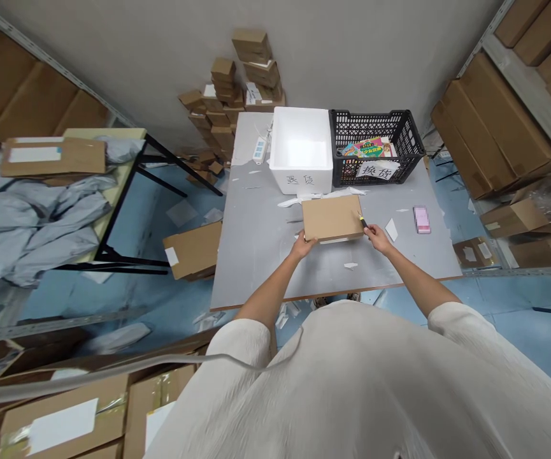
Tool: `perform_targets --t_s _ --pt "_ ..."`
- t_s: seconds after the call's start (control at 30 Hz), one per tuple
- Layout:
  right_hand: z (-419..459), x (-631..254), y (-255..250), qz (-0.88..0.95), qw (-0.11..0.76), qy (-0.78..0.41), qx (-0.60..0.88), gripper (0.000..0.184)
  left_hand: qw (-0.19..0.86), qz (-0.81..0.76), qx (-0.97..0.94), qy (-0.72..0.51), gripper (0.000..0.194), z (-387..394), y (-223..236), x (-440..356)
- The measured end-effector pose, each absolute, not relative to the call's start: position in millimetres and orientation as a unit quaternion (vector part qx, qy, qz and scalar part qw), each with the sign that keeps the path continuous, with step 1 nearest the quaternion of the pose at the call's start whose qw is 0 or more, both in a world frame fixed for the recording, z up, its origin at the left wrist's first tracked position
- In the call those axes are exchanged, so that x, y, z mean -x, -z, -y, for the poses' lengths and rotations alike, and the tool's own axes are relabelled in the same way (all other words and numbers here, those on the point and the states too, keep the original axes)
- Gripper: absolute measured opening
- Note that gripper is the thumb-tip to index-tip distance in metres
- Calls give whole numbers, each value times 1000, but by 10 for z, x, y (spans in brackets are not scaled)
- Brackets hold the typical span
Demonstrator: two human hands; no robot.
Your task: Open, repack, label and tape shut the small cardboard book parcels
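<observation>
A flat brown cardboard box (331,217) lies on the grey table (251,255), in front of the white bin. My left hand (302,245) grips the box at its near left corner, thumb along the front side. In my right hand (376,238) is a utility knife (362,220) with a black and yellow body. Its tip points up and left, over the right part of the box; whether the blade touches the cardboard I cannot tell. White paper scraps (350,265) lie around the box.
Behind the box stand a white foam bin (302,182) and a black plastic crate (375,159) with colourful booklets inside. A power strip (259,149) lies left of the bin. A pink pack (421,220) rests at the right. Stacked cartons (222,118) stand by the wall.
</observation>
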State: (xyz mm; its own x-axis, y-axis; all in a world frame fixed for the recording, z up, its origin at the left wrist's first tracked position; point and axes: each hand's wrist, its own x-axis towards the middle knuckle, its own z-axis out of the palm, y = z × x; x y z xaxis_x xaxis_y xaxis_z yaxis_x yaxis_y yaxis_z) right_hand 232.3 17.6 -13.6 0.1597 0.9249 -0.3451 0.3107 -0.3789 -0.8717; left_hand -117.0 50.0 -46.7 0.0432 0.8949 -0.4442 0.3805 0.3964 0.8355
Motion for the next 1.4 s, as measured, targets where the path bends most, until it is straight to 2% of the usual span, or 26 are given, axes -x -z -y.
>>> perform_targets --t_s 0.13,0.43,0.77,0.9,1.03,1.1,1.2,1.4 --pt "-109 -2335 103 431 330 -473 694 57 528 -634 -509 -244 79 -423 502 1203" --pt "-5 -2467 -139 389 357 -510 679 49 446 -657 -587 -157 67 -243 186 1280" --pt "115 -2686 -363 420 383 -484 665 72 350 -667 -653 -71 61 -101 -254 1273" --pt "72 -2696 -394 421 391 -475 666 71 343 -681 -641 -85 63 -138 -287 1256" --pt "-20 -2636 -369 418 421 -478 648 68 363 -680 -622 -135 56 -214 -220 1208" --pt "-71 -2585 -341 423 432 -480 636 68 372 -672 -621 -156 60 -246 -170 1175" --pt "-137 -2523 -301 439 430 -475 630 67 379 -671 -614 -170 64 -285 -102 1134" --pt "-194 -2507 -335 462 407 -450 647 67 369 -683 -603 -185 58 -412 -2 1061"
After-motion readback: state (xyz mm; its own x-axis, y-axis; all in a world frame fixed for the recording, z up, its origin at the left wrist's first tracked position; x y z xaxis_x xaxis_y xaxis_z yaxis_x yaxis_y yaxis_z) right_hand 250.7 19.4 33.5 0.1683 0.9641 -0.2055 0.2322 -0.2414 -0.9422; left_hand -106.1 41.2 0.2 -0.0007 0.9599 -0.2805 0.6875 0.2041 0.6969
